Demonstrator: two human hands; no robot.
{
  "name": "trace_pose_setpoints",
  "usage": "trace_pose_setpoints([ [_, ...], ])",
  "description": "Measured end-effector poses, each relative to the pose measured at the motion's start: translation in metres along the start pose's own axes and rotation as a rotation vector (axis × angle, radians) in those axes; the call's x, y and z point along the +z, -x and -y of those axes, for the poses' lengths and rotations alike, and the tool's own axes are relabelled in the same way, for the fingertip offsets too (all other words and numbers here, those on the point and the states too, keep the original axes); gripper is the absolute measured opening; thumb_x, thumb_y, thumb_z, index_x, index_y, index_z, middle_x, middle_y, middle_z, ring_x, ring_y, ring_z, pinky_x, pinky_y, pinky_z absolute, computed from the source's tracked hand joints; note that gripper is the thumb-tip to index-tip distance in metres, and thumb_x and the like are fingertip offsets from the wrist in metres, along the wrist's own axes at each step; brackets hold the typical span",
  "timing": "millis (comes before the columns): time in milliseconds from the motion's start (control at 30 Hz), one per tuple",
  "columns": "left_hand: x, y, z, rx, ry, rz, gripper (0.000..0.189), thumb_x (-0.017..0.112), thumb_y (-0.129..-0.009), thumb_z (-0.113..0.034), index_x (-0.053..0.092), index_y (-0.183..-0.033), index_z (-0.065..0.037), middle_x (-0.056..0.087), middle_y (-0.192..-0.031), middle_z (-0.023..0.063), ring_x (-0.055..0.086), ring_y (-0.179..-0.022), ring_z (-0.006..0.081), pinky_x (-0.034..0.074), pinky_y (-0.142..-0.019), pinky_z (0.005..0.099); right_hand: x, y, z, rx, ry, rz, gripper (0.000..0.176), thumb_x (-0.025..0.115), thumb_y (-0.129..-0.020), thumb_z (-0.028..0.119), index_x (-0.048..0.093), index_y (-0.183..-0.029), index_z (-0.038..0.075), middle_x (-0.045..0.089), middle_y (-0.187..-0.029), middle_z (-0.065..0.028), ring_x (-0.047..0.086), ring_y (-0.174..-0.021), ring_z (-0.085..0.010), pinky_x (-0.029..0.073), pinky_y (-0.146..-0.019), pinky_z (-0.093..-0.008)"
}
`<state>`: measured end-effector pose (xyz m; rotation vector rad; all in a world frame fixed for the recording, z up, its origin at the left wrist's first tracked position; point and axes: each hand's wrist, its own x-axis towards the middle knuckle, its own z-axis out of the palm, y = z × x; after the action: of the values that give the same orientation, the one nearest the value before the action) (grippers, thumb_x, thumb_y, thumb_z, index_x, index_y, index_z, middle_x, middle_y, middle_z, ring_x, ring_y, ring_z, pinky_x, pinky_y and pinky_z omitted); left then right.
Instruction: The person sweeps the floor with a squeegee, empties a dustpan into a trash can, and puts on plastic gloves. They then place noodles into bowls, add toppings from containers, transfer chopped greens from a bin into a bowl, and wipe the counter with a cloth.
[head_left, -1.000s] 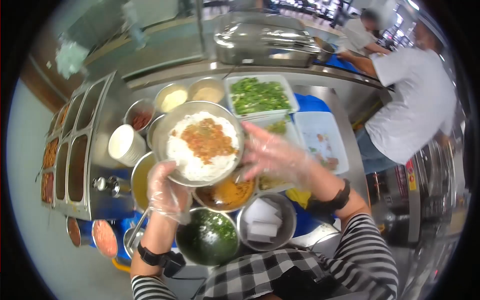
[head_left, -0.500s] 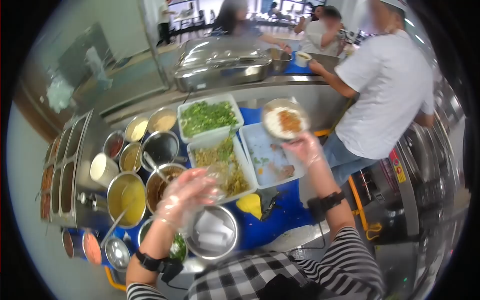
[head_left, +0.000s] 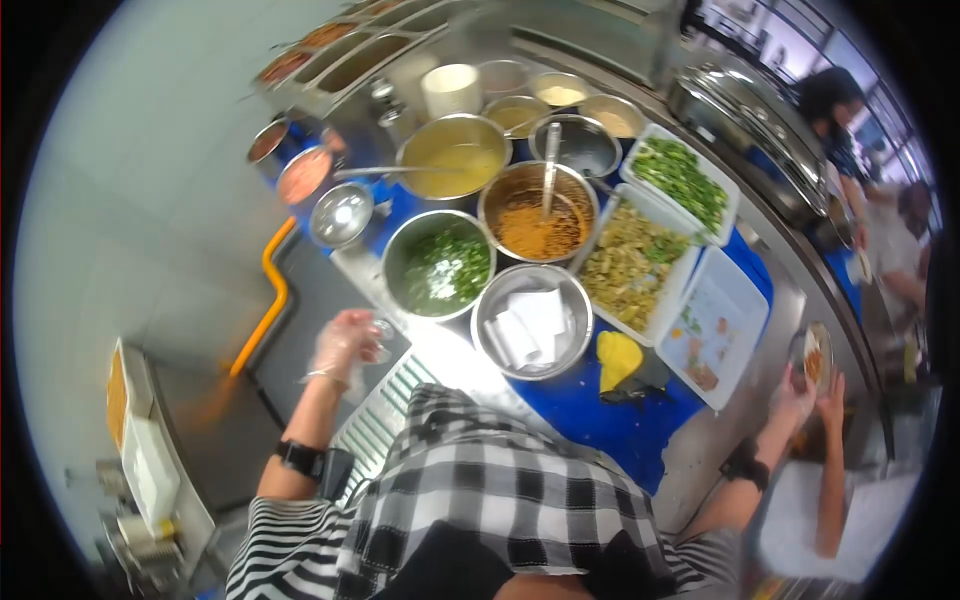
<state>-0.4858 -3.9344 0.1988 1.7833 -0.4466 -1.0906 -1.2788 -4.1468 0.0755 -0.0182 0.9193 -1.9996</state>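
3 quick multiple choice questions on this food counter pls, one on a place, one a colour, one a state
1. Where is the rice bowl? A over the greens bowl; B in the right hand, near the picture's right edge; C on the floor.
2. The cloth beside the paper-filled steel bowl is: A red; B yellow; C white.
3. The white tray nearest that cloth is: A heaped full; B lidded; C nearly empty.
Answers: B, the fingers grip it there; B, it is bright yellow; C, only scraps lie on it.
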Motion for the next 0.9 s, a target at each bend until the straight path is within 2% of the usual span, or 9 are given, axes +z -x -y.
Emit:
trace_pose_setpoints([
  [100,-0.011,0.003,0.065,-0.198,0.011,-0.094,0.021,0.051,-0.076,-0.007,0.051,-0.097,-0.004,0.058,-0.074,0.0071,0.052,-0.055,0.0133,0.045,-0.047,0.0264,-0.023,-0.016,-0.003,-0.006,0.145,0.013,0.024,0.054,-0.084,0.019,0.054,-0.097,-0.001,0.054,-0.100,-0.0088,0.048,-0.095,-0.0206,0.041,-0.091,-0.0306],
  [167,-0.013,0.006,0.103,-0.286,-0.096,-0.117,0.016,0.053,-0.083,-0.017,0.056,-0.095,-0.007,0.062,-0.074,0.0075,0.055,-0.055,0.0167,0.043,-0.045,0.0298,-0.045,-0.031,-0.008,-0.419,0.931,0.310,0.032,0.053,-0.086,0.023,0.050,-0.108,0.000,0.052,-0.107,-0.0084,0.046,-0.102,-0.0193,0.041,-0.087,-0.0261],
  [200,-0.008,0.013,0.108,-0.290,-0.244,-0.089,0.018,0.051,-0.083,-0.018,0.055,-0.097,-0.007,0.062,-0.077,0.0079,0.055,-0.058,0.0178,0.044,-0.048,0.0312,-0.046,-0.028,-0.008,-0.487,1.040,0.329,0.032,0.053,-0.086,0.023,0.050,-0.109,0.000,0.052,-0.108,-0.0084,0.045,-0.102,-0.0195,0.041,-0.087,-0.0265],
  [400,-0.004,0.026,0.139,-0.450,-0.171,-0.079,0.024,0.048,-0.086,-0.022,0.052,-0.102,-0.005,0.059,-0.086,0.0103,0.055,-0.066,0.0188,0.046,-0.056,0.0312,-0.019,-0.020,-0.002,0.109,0.243,0.143,0.038,0.053,-0.087,0.023,0.046,-0.115,-0.001,0.051,-0.113,-0.0085,0.045,-0.106,-0.0202,0.041,-0.087,-0.0287],
  [500,-0.020,-0.004,0.166,-0.196,-0.544,0.162,0.027,0.047,-0.087,-0.026,0.050,-0.103,-0.004,0.058,-0.088,0.0103,0.055,-0.065,0.0192,0.046,-0.056,0.0313,-0.003,0.002,0.005,0.273,0.107,0.219,0.040,0.053,-0.087,0.022,0.044,-0.118,-0.002,0.050,-0.116,-0.0085,0.045,-0.107,-0.0205,0.041,-0.087,-0.0299],
  [567,0.003,0.011,0.103,-0.333,0.003,-0.003,0.031,0.048,-0.088,-0.032,0.048,-0.106,-0.006,0.056,-0.084,0.0085,0.054,-0.066,0.0191,0.046,-0.055,0.0305,0.065,0.093,-0.009,0.145,0.215,0.107,0.041,0.053,-0.087,0.023,0.045,-0.118,-0.002,0.051,-0.112,-0.0097,0.047,-0.105,-0.0212,0.039,-0.091,-0.0309],
  [633,0.002,-0.011,0.097,-0.280,0.068,-0.014,0.033,0.048,-0.088,-0.034,0.047,-0.106,-0.007,0.055,-0.082,0.0077,0.054,-0.066,0.0185,0.046,-0.054,0.0299,0.088,0.163,-0.029,0.012,0.322,-0.008,0.042,0.054,-0.086,0.024,0.046,-0.117,-0.003,0.052,-0.109,-0.0109,0.049,-0.102,-0.0219,0.038,-0.095,-0.0319],
  [700,0.004,-0.035,0.083,-0.230,0.130,-0.022,0.036,0.048,-0.087,-0.037,0.046,-0.106,-0.007,0.054,-0.079,0.0069,0.054,-0.066,0.0179,0.046,-0.054,0.0292,0.087,0.207,-0.048,0.028,0.612,0.364,0.045,0.056,-0.085,0.026,0.046,-0.119,-0.003,0.053,-0.108,-0.0111,0.048,-0.106,-0.0194,0.042,-0.086,-0.0278],
  [900,-0.014,-0.107,0.056,-0.182,0.180,0.017,0.037,0.049,-0.086,-0.039,0.048,-0.102,-0.006,0.054,-0.078,0.0070,0.054,-0.062,0.0152,0.046,-0.051,0.0279,0.107,0.398,-0.166,0.440,0.927,0.757,0.029,0.056,-0.084,0.026,0.053,-0.100,0.001,0.059,-0.078,-0.0082,0.057,-0.065,-0.0144,0.047,-0.057,-0.0266],
])
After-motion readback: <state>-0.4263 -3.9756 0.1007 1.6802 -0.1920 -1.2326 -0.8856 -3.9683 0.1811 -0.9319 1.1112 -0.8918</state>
